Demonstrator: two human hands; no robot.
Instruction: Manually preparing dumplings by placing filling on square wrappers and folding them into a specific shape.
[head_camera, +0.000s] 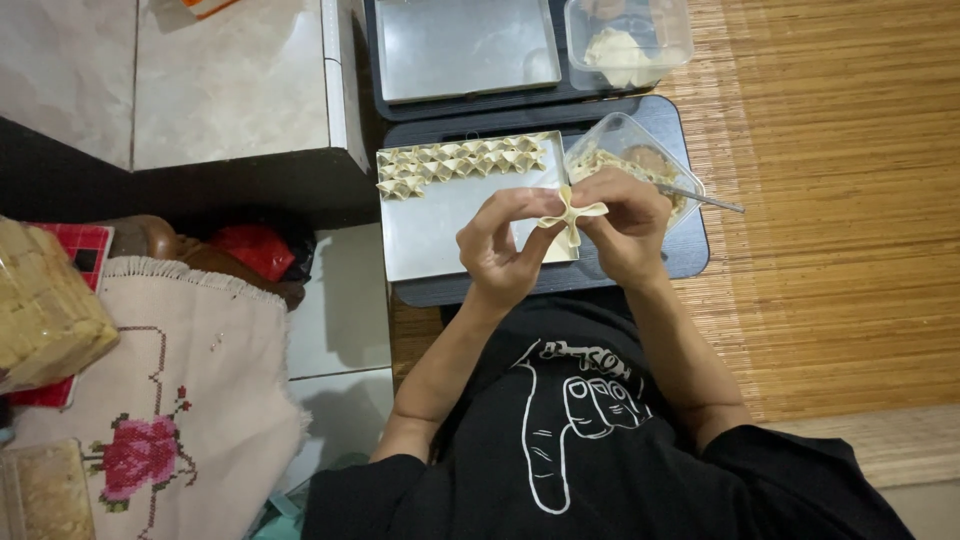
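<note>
Here, the left hand (497, 243) and right hand (622, 228) pinch a pale, folded dough wrapper (571, 213) between their fingertips, above a flat silver metal tray (440, 232) bearing rows of folded pale dumplings (458, 161). Just right sits a clear plastic tub (612, 135) with a metal spoon (702, 197).

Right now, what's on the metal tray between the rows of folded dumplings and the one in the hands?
In the head view, only bare metal tray lies between the folded dumplings and the held dumpling.
</note>
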